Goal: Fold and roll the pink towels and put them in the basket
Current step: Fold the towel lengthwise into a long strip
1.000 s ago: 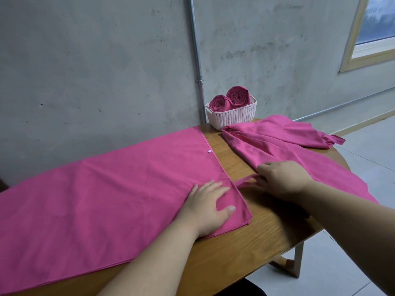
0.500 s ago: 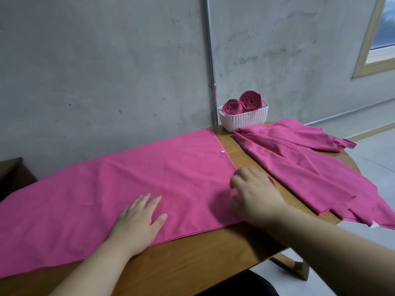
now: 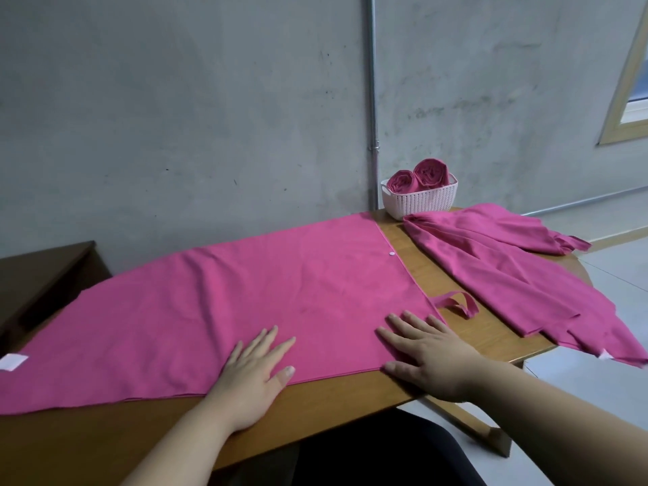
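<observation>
A long pink towel (image 3: pixel 217 303) lies spread flat along the wooden table (image 3: pixel 350 398), with a white snap near its right edge and a fabric loop (image 3: pixel 459 305) sticking out at the near right corner. My left hand (image 3: pixel 257 370) lies flat on the towel's near edge, fingers straight. My right hand (image 3: pixel 426 352) presses flat on the towel's near right corner. A second pink towel (image 3: pixel 508 271) lies crumpled on the right, hanging over the table's edge. The white woven basket (image 3: pixel 419 201) at the back holds two rolled pink towels (image 3: pixel 417 177).
A grey concrete wall with a vertical metal pipe (image 3: pixel 371 100) stands right behind the table. A dark brown cabinet (image 3: pixel 38 275) sits at the left. A window frame (image 3: pixel 627 82) is at the upper right, and grey floor tiles lie beyond the table's right end.
My right hand has flattened and slid toward the towel's near right corner, uncovering the fabric loop. My left hand stays flat on the near edge. The view has shifted left.
</observation>
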Tool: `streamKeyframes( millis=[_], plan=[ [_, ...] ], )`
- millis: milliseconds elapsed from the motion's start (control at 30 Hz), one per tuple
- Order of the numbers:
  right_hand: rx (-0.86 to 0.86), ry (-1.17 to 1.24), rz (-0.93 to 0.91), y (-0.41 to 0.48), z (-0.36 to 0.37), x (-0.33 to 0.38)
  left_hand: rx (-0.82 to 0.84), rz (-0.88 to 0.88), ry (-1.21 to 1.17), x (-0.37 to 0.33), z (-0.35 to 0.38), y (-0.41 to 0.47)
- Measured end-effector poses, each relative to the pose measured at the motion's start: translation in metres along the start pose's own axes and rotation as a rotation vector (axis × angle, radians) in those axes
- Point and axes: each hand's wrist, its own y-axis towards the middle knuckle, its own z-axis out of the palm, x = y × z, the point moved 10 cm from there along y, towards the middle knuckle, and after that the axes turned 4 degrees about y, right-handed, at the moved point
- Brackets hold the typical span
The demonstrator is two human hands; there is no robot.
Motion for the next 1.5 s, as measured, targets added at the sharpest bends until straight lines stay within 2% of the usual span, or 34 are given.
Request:
streamKeyframes(
  millis=[133,300,433,533,600,700,800,900,1000,1167,1267,1367,1433,1500],
  plan=[
    [-0.015,-0.069,-0.067,-0.027,0.009,0.002,0.084,0.056,0.134,-0.015,0.012,-0.028],
    [-0.102,-0.12,-0.064,-0.049,0.012,-0.001,0.106,0.055,0.183,-0.037,0.017,-0.054],
    [-0.183,-0.08,-0.072,-0.064,0.014,-0.006,0.071,0.027,0.249,-0.049,0.021,-0.071],
    [-0.184,-0.039,-0.072,-0.072,0.013,-0.009,0.033,0.03,0.204,-0.052,0.017,-0.079],
    [-0.185,-0.009,-0.081,-0.074,0.012,-0.011,-0.014,-0.053,0.156,-0.032,0.008,-0.081],
    [-0.2,0.038,-0.091,-0.072,0.014,-0.016,-0.001,-0.264,0.223,0.014,0.003,-0.092],
    [-0.2,0.056,-0.099,-0.068,0.014,-0.018,-0.002,-0.337,0.26,0.028,0.003,-0.105],
    [-0.176,0.044,-0.097,-0.066,0.014,-0.022,-0.09,-0.388,0.31,0.024,0.002,-0.118],
    [-0.197,0.048,-0.096,-0.067,0.012,-0.028,-0.187,-0.356,0.392,0.014,0.002,-0.125],
    [-0.177,0.042,-0.088,-0.07,0.006,-0.03,-0.161,-0.281,0.49,0.001,0.002,-0.133],
    [-0.157,-0.015,-0.057,-0.072,-0.005,-0.017,-0.244,-0.217,0.417,0.006,-0.014,-0.13],
    [-0.202,-0.031,-0.141,-0.071,-0.027,0.02,-0.149,-0.109,0.135,0.022,-0.012,-0.123],
    [-0.29,0.017,-0.158,-0.061,-0.041,0.037,-0.162,-0.177,-0.084,0.049,-0.017,-0.118],
    [-0.317,0.02,-0.092,-0.042,-0.043,0.044,-0.155,-0.284,-0.104,0.075,-0.017,-0.115]
  ],
)
